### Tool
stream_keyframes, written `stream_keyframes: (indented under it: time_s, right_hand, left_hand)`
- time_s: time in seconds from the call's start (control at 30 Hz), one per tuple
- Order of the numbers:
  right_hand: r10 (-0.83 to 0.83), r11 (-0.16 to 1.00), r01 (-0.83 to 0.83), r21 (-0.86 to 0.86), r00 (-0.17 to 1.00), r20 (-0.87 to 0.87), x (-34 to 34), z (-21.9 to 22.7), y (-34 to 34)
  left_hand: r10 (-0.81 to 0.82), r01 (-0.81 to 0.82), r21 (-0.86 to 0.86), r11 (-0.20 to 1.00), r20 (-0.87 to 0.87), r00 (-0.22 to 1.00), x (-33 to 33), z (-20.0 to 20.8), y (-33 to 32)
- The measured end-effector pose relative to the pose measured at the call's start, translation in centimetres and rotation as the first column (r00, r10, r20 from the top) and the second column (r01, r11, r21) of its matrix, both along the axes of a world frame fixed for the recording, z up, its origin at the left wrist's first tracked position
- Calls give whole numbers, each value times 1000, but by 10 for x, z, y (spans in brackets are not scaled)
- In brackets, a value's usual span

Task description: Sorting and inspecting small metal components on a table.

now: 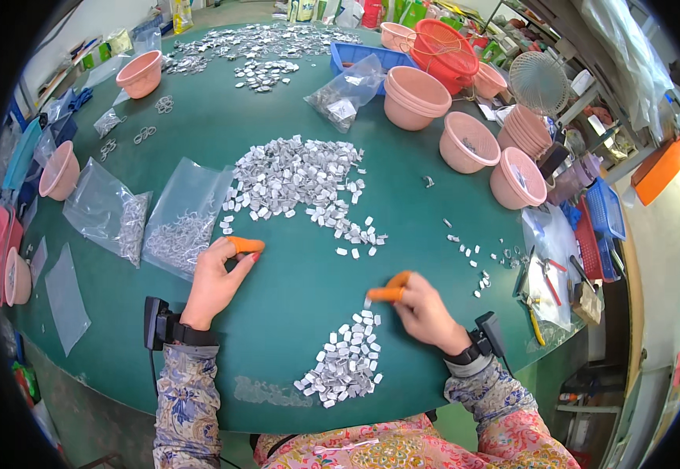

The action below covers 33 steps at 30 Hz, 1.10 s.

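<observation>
Green worktable (pixel 309 273), as I see it remotely, with the middle heap (pixel 297 176) of small pale pieces forming the larger store and the near pile (pixel 348 356), close to the wearer's edge, the smaller. I judge the work to be partway: pieces lie in both, most of them in the middle heap, though I cannot tell which group is done and which is left. A clear plastic bag (pixel 195 184) left of the middle heap holds thin, pale parts. The left hand (pixel 213 283) rests near the heap's lower-left side, its thumb and capped index finger close together; I cannot tell whether they pinch anything. The right hand (pixel 426 311), slightly blurred, reaches to the top of the near pile, 2 orange finger cots (pixel 387 294) extended; a single pale piece (pixel 368 302) lies at a fingertip, but I cannot tell whether it is gripped or merely touched. The pieces look short, blocky and round-cornered, white to silver-grey, and lie at mixed angles, some overlapping.
</observation>
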State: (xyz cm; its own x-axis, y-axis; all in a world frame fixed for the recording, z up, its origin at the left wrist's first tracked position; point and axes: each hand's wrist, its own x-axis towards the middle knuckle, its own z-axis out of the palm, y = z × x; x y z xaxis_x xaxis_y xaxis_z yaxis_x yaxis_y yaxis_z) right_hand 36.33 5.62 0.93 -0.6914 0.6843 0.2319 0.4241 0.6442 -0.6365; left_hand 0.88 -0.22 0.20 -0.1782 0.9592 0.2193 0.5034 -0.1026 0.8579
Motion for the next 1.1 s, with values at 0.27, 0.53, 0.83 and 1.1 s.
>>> stream_keyframes:
  time_s: [0.27, 0.53, 0.83, 1.1]
  right_hand:
    - [-246, 926, 277, 256, 958, -147, -27, -5, 60]
    - [-308, 945, 303, 120, 951, 25, 0, -1, 42]
    - [-432, 858, 313, -407, 868, -244, 25, -6, 43]
    - [-91, 996, 91, 17, 995, -32, 13, -3, 17]
  left_hand:
    - [-24, 24, -11, 1000, 26, 999, 2, -1, 3]
    - [-1, 0, -81, 997, -12, 1000, 0, 5, -1]
    - [-12, 13, -47, 999, 14, 1000, -1, -2, 1]
    - [2, -2, 0, 1000, 16, 1000, -1, -3, 1]
